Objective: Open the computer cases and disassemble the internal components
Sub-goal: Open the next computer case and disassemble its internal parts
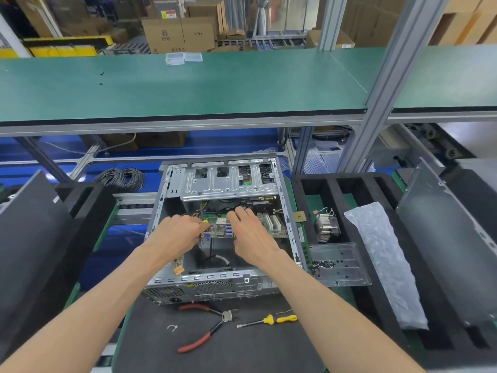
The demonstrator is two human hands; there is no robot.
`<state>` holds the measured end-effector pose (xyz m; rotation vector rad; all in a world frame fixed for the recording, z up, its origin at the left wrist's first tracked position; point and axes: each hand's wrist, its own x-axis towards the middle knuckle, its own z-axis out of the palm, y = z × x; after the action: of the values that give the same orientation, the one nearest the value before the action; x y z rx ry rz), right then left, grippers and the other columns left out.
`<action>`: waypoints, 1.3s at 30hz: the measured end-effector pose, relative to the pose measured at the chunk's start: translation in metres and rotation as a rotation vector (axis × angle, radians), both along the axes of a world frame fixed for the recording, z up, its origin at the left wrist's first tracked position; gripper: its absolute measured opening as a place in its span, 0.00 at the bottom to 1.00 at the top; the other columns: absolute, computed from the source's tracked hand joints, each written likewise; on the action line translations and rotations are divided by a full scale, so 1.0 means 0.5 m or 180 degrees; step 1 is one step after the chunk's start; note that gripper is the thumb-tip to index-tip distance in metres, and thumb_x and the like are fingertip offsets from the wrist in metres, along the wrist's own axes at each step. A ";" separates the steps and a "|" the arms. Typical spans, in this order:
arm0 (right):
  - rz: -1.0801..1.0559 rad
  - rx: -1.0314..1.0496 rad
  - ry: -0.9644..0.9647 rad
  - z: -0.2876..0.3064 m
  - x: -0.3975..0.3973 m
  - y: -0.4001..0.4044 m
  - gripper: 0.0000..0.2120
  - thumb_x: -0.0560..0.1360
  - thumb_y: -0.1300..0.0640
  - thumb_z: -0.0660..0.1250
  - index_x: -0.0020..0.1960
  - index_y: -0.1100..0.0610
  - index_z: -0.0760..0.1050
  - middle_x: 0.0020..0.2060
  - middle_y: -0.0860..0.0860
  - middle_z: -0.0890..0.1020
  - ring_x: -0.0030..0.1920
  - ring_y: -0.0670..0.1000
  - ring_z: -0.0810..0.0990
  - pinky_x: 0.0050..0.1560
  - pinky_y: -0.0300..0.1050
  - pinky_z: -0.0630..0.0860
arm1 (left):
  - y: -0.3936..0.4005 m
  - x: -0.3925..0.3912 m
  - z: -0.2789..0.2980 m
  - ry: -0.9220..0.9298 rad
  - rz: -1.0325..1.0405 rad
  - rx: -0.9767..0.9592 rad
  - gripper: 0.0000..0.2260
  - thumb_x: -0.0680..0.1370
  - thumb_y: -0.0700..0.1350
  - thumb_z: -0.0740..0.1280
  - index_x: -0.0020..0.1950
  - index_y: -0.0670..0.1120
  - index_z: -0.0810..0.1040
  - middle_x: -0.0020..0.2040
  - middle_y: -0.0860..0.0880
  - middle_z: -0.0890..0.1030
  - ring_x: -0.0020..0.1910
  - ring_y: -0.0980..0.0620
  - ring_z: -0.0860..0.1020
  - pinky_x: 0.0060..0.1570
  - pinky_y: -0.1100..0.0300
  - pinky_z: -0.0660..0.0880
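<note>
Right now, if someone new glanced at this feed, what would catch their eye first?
Probably the open computer case in the middle of the bench, with both hands on the motherboard inside: the left hand at its port edge, the right hand beside it. Next, the red-handled pliers and yellow screwdriver lying on the dark mat in front of the case.

Bare matt metal computer case (172, 238), matt black foam tray (330, 184).

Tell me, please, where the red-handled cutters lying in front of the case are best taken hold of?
Take the red-handled cutters by the two red handles, coming from above and the near left. They lie flat on the dark mat, handles splayed towards you, metal head pointing right towards the yellow-handled screwdriver.
</note>
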<state>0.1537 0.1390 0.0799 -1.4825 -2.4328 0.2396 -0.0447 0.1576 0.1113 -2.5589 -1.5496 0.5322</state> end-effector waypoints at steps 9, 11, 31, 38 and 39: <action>-0.0067 0.0087 -0.0124 -0.006 -0.001 0.003 0.23 0.71 0.70 0.67 0.65 0.60 0.69 0.58 0.56 0.72 0.56 0.56 0.70 0.55 0.49 0.70 | 0.007 -0.006 -0.015 -0.0078 0.0021 0.0023 0.20 0.82 0.49 0.61 0.74 0.57 0.66 0.65 0.53 0.78 0.59 0.45 0.79 0.51 0.51 0.78; -0.0121 0.0134 -0.0193 -0.008 -0.001 0.004 0.24 0.71 0.69 0.68 0.66 0.59 0.68 0.58 0.55 0.72 0.56 0.57 0.71 0.56 0.51 0.70 | 0.012 -0.010 -0.020 -0.0107 0.0041 0.0012 0.21 0.82 0.49 0.62 0.75 0.58 0.66 0.66 0.53 0.77 0.59 0.45 0.79 0.52 0.50 0.79; -0.0263 -0.0013 -0.0395 -0.027 0.002 0.020 0.25 0.74 0.66 0.65 0.70 0.57 0.66 0.61 0.54 0.74 0.59 0.57 0.73 0.61 0.57 0.68 | 0.062 -0.081 -0.015 -0.2021 0.1157 -0.1238 0.23 0.69 0.45 0.73 0.63 0.55 0.78 0.61 0.56 0.81 0.61 0.57 0.77 0.59 0.59 0.75; -0.0248 -0.0045 -0.0413 -0.029 0.002 0.019 0.21 0.73 0.66 0.64 0.65 0.58 0.68 0.58 0.53 0.75 0.57 0.56 0.73 0.61 0.54 0.69 | 0.099 -0.059 0.013 -0.1902 0.1274 -0.1938 0.35 0.66 0.41 0.77 0.70 0.57 0.72 0.66 0.52 0.75 0.65 0.51 0.74 0.63 0.48 0.75; -0.0226 -0.0069 -0.0381 -0.028 0.002 0.019 0.22 0.73 0.66 0.64 0.66 0.58 0.68 0.58 0.54 0.74 0.57 0.56 0.73 0.61 0.54 0.69 | 0.103 -0.057 0.019 -0.1867 0.1240 -0.2070 0.40 0.66 0.40 0.77 0.75 0.57 0.68 0.70 0.52 0.72 0.69 0.51 0.71 0.67 0.48 0.72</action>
<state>0.1545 0.1486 0.0657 -1.6333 -2.4705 0.1673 -0.0732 0.2093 0.1209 -3.0790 -2.4478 0.3737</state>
